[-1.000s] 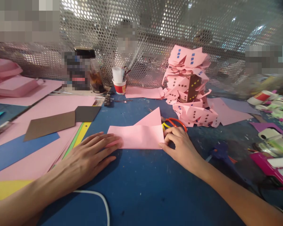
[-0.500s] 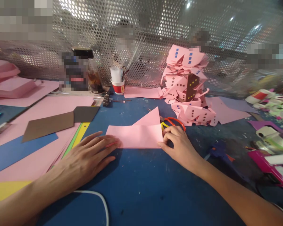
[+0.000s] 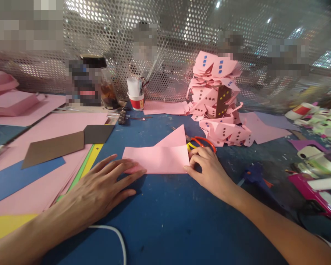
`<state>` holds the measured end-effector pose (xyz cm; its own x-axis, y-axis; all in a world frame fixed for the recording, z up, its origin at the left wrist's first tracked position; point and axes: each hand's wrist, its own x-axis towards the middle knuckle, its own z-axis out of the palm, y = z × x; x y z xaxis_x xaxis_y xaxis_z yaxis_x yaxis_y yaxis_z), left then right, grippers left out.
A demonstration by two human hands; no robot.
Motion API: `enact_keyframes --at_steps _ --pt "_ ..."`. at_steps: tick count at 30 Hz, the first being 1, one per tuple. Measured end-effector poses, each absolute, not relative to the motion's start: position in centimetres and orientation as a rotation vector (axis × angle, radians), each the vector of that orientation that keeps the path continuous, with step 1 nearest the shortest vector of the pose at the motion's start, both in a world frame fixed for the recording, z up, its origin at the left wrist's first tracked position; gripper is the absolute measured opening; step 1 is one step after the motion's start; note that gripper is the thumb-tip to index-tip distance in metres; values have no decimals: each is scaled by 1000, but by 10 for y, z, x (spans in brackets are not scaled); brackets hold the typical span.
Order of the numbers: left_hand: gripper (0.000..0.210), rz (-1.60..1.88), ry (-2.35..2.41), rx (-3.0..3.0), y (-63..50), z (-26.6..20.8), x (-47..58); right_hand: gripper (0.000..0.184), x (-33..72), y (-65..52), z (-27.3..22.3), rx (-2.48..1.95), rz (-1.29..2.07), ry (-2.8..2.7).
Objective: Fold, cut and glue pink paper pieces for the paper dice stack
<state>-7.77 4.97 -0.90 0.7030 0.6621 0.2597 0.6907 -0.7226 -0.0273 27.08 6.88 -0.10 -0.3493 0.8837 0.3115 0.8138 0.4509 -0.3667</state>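
A folded sheet of pink paper [image 3: 160, 159] lies on the blue table, with a triangular corner standing out past its far edge. My left hand [image 3: 106, 184] rests on the paper's left end, fingers stretched out and apart, the index fingertip at the near fold. At the right end, my right hand [image 3: 205, 163] pinches the paper's edge between thumb and fingers. Scissors [image 3: 204, 141] with red and yellow handles lie just behind my right hand, partly hidden by it and the paper.
Pink sheets [image 3: 79, 173] bearing brown and blue pieces cover the left side. Behind stand a paper cup [image 3: 136, 100] and a tall stack of folded pink pieces [image 3: 216, 97]. A dark blue glue gun [image 3: 255, 173] and a magenta tape dispenser [image 3: 314, 191] lie right; a white cable [image 3: 113, 229] runs in front.
My left hand's index finger has slid a little to the right along the paper's near edge. The right hand keeps its pinch, and the view has shifted slightly.
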Motion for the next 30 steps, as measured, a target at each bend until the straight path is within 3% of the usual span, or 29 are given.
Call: enact_keyframes --at_steps 30 --pt "62 -339 -936 -2805 52 -16 -78 23 270 69 -2 -1428 193 -2239"
